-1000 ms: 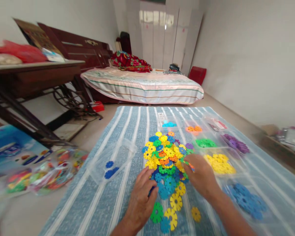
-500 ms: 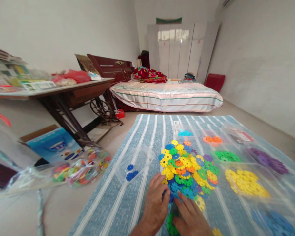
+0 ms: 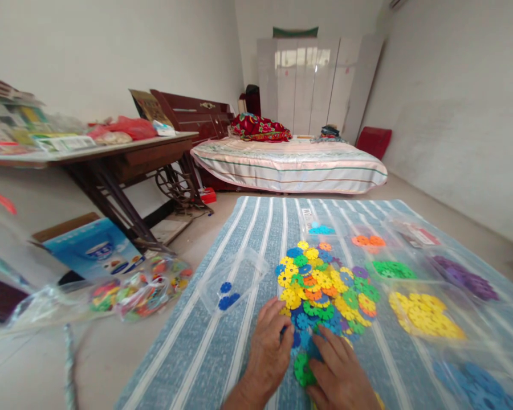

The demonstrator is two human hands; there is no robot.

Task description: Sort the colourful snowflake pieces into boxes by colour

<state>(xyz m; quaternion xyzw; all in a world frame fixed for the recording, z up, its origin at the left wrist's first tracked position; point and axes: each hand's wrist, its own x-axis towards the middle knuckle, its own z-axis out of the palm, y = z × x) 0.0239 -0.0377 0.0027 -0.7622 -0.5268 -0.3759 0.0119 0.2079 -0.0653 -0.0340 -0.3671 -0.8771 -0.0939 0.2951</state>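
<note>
A loose pile of notched plastic snowflake discs point(image 3: 320, 282) in yellow, green, orange, purple and blue lies on the striped cloth. My left hand point(image 3: 268, 341) is at the pile's near left edge, fingers curled and thumb bent in, with a bit of dark blue disc showing between them. Across the near edge, my right hand point(image 3: 340, 367) reaches over blue discs with its fingers stretched and a little apart. Beside its thumb lies a green disc point(image 3: 302, 369). What is under the right palm is hidden.
Left of the pile stands a clear plastic box point(image 3: 256, 265) with several dark blue discs. On the right, clear boxes hold yellow discs point(image 3: 425, 316), green discs point(image 3: 393, 269), purple discs point(image 3: 465, 278), orange discs point(image 3: 368, 241) and blue discs point(image 3: 474, 384). A bed point(image 3: 290, 165) stands beyond.
My right hand has shifted slightly right, and its fingers have moved over the blue discs. More of the green disc beside it shows. My left hand stays nearly in place.
</note>
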